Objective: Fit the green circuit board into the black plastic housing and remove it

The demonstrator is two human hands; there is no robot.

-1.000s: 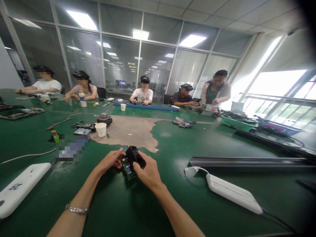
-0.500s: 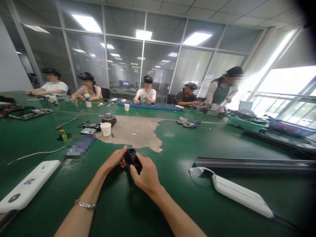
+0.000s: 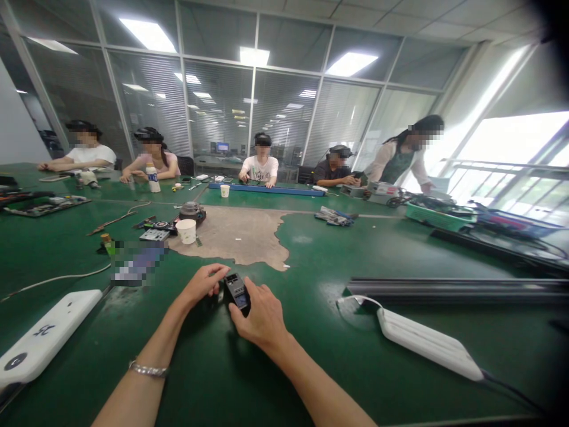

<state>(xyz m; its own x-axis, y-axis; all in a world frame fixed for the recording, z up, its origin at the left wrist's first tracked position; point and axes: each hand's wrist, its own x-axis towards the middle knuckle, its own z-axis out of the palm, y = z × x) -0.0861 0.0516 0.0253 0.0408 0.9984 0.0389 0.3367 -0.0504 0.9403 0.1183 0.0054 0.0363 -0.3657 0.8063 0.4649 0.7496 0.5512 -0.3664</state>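
A small black box-shaped device [image 3: 236, 289] with slots in its upper face and a bluish patch near its lower end is held over the green table. My right hand [image 3: 263, 314] grips it from the right, thumb on the near side and fingers along the far side. At the device's upper left corner is my left hand [image 3: 207, 286], fingers curled and tips drawn together; whether they touch the device or pinch something tiny cannot be made out. A silver bracelet [image 3: 149, 369] circles my left wrist.
White power strips lie left [image 3: 48, 335] and right [image 3: 427, 344]. Black rails [image 3: 453, 290] rest at right. A paper cup [image 3: 186, 232] stands beside electronic parts on a bare brown patch [image 3: 240, 231]. Gloves [image 3: 333, 216] lie beyond. Several people occupy the far side.
The device has turned so that more of its slotted face and the bluish patch show. My left fingers have drawn slightly away from its side. The standing person reaches toward the green basket.
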